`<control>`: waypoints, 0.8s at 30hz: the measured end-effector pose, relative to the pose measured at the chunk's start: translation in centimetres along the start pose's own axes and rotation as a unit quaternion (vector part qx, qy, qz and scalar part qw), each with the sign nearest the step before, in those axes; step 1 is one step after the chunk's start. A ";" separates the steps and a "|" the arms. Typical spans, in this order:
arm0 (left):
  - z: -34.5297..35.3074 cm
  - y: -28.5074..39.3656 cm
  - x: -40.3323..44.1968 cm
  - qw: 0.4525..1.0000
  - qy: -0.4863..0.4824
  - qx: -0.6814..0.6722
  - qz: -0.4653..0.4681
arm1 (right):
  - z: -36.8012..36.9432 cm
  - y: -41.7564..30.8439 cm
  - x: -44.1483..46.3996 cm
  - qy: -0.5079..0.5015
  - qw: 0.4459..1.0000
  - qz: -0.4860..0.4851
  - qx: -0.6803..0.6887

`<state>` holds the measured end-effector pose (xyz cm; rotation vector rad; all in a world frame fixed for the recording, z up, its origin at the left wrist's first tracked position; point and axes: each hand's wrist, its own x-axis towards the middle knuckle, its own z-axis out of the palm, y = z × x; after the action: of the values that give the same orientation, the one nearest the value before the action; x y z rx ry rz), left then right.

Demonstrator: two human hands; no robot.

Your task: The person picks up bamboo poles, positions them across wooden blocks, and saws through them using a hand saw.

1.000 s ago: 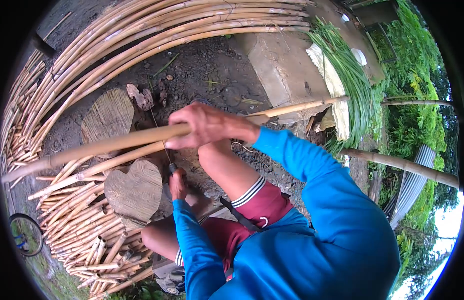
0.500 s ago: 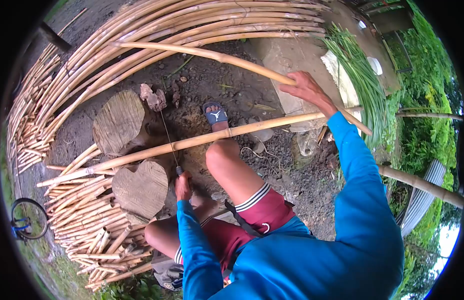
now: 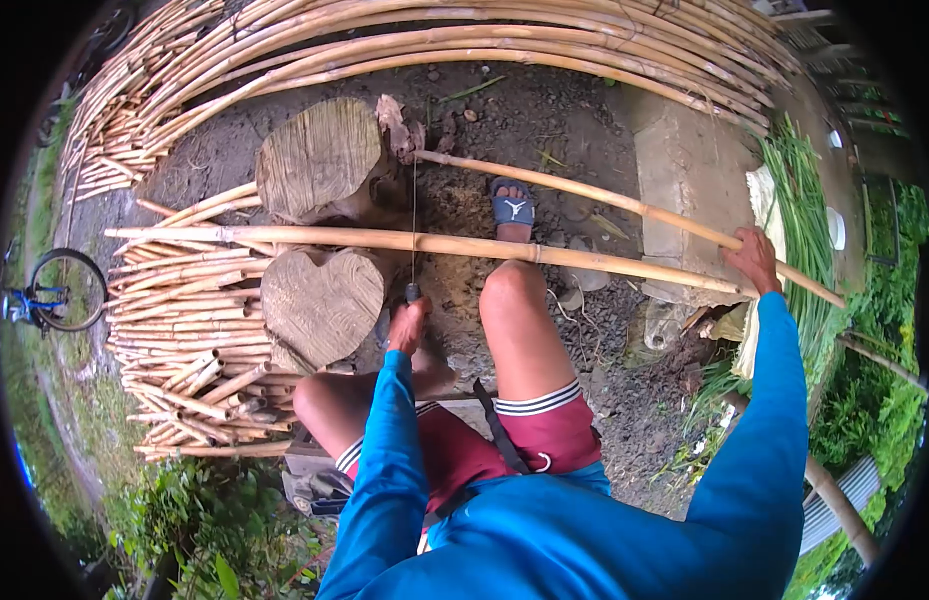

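My left hand [image 3: 408,325] is wrapped round the dark handle [image 3: 413,292] of a long-bladed tool, its thin blade [image 3: 415,205] seen nearly edge-on and pointing away from me. Whether it is a machete or a saw I cannot tell. In my closed right hand [image 3: 754,262] is a thin bamboo pole [image 3: 594,195], gripped near its right end. Its left end shows beside the blade's tip. A longer bamboo pole [image 3: 324,237] lies crosswise between me and the held one, crossing the blade in view. Two cut wood stumps [image 3: 322,305] stand left of the blade.
Long bamboo poles [image 3: 434,45] lie along the far side. Cut bamboo lengths [image 3: 189,325] are piled at left, near a bicycle [image 3: 66,290]. Long green leaves [image 3: 799,200] lie at right by a concrete slab [image 3: 674,150]. My sandalled foot [image 3: 512,205] rests on the soil.
The view has turned and shifted. The held bamboo pole has come rightward and nearer, its left end leaving the far poles for the blade's tip. Both hands keep their grip.
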<state>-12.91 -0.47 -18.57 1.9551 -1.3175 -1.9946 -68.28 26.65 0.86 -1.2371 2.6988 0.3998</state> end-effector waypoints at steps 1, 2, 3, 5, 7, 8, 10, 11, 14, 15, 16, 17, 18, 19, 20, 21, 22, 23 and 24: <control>-0.1 -0.1 0.0 1.000 -0.018 -0.009 -0.004 | 0.5 -0.4 1.2 0.004 0.998 0.048 -0.051; 0.0 -0.1 -0.2 1.000 -0.008 -0.011 -0.006 | 1.4 -1.3 2.8 0.003 0.998 0.039 -0.046; 0.2 0.0 -0.3 1.000 -0.006 -0.015 -0.007 | 3.3 -2.2 4.8 0.050 0.995 0.070 -0.046; 0.5 1.2 -1.5 1.000 -0.008 -0.015 -0.007 | 7.9 -5.8 8.6 0.174 0.985 -0.001 0.019; 0.7 1.5 -2.0 1.000 -0.009 -0.019 -0.005 | 6.5 -16.9 8.6 0.117 0.948 -0.181 0.233; 0.8 1.6 -2.2 1.000 -0.018 -0.023 -0.003 | 5.3 -22.8 7.3 0.054 0.927 -0.231 0.290; 0.9 1.8 -2.4 1.000 -0.013 -0.021 -0.012 | 6.1 -32.0 6.2 -0.044 0.878 -0.332 0.341; 0.9 1.7 -2.4 0.999 -0.024 -0.042 -0.010 | 5.3 -36.0 5.1 -0.100 0.881 -0.325 0.329; 0.2 1.4 -2.2 0.998 -0.045 -0.043 -0.019 | 7.1 -44.8 4.6 -0.189 0.842 -0.384 0.330; 0.4 1.5 -2.6 0.998 -0.032 -0.042 -0.017 | 6.5 -45.3 4.2 -0.214 0.835 -0.402 0.309; 0.4 1.7 -2.7 0.999 -0.021 -0.044 -0.013 | 6.6 -45.5 4.2 -0.225 0.832 -0.410 0.297; 0.2 1.8 -3.0 0.999 -0.021 -0.044 -0.013 | 6.4 -45.8 4.1 -0.237 0.829 -0.419 0.285; 0.1 1.9 -3.2 0.999 -0.025 -0.033 -0.014 | 10.1 -46.3 5.0 -0.090 0.827 -0.505 0.229; 0.2 2.3 -3.3 0.999 -0.031 -0.023 -0.014 | 12.1 -46.2 5.7 0.059 0.799 -0.576 0.163; 0.5 2.8 -3.5 0.999 -0.033 -0.028 -0.013 | 10.7 -45.4 5.4 0.058 0.799 -0.577 0.158; 0.7 3.2 -4.0 1.000 -0.030 -0.005 0.001 | 8.2 -44.2 4.3 0.002 0.826 -0.549 0.127; 0.9 2.9 -4.3 0.999 -0.027 0.018 0.013 | 7.2 -43.5 3.5 -0.055 0.847 -0.520 0.096; 1.4 2.7 -4.5 1.000 -0.027 0.013 0.009 | 10.0 -43.0 4.0 -0.010 0.850 -0.516 0.108; 2.2 2.5 -4.3 0.998 -0.008 0.053 0.024 | 9.9 -42.1 4.0 -0.013 0.850 -0.517 0.103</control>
<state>-15.20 1.54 -14.02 1.9346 -1.4886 -1.9613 -38.69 0.46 -17.07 -2.2696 1.5877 -0.0340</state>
